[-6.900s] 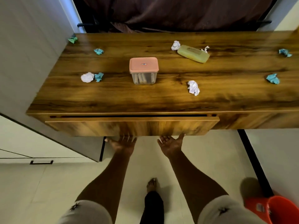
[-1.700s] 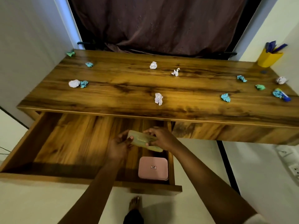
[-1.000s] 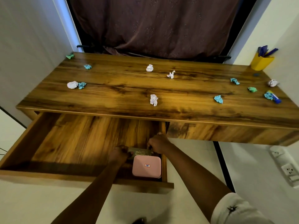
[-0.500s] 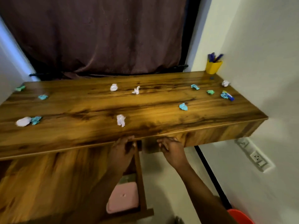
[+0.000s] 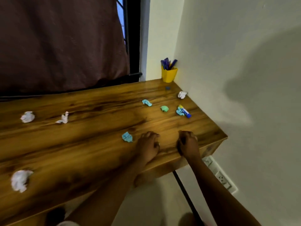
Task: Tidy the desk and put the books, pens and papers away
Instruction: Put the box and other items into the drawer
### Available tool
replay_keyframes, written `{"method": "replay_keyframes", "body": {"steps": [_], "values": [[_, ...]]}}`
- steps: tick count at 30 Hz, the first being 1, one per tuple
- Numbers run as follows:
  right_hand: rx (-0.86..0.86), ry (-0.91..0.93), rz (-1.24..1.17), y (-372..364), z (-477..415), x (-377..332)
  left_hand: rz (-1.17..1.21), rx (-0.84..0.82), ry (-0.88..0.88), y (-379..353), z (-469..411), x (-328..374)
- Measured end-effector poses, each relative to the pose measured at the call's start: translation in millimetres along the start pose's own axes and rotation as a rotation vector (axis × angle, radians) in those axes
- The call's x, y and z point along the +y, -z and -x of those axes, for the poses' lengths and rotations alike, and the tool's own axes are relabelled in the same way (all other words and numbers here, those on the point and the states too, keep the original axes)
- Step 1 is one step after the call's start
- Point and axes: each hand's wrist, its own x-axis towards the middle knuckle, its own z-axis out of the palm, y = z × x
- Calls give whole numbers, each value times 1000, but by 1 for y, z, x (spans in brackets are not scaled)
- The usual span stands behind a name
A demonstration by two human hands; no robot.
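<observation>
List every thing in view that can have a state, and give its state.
yellow cup, upright, holding pens.
curtain, drawn over most of the window.
blue-ended stick, lying flat, touching a blue wad.
paper wads, crumpled, scattered on the desk.
left hand, fingers loosely curled, resting on the desk.
right hand, curled on the desk; contents unclear.

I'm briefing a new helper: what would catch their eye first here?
Crumpled white, blue and green paper balls litter the wooden desk. A yellow cup of pens stands in its far right corner. Near the front edge are the left hand and right hand.
</observation>
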Motion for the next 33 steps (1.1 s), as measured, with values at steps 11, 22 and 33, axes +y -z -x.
{"method": "replay_keyframes", "body": {"steps": [11, 22, 33], "values": [[-51, 0, -110, 29, -140, 55, -241, 65, 124, -31, -119, 16], [211, -73, -240, 22, -150, 58, -253, 83, 144, -31, -119, 16], [303, -173, -473, 28, -128, 65, -99, 174, 111, -30, -104, 10]]}}
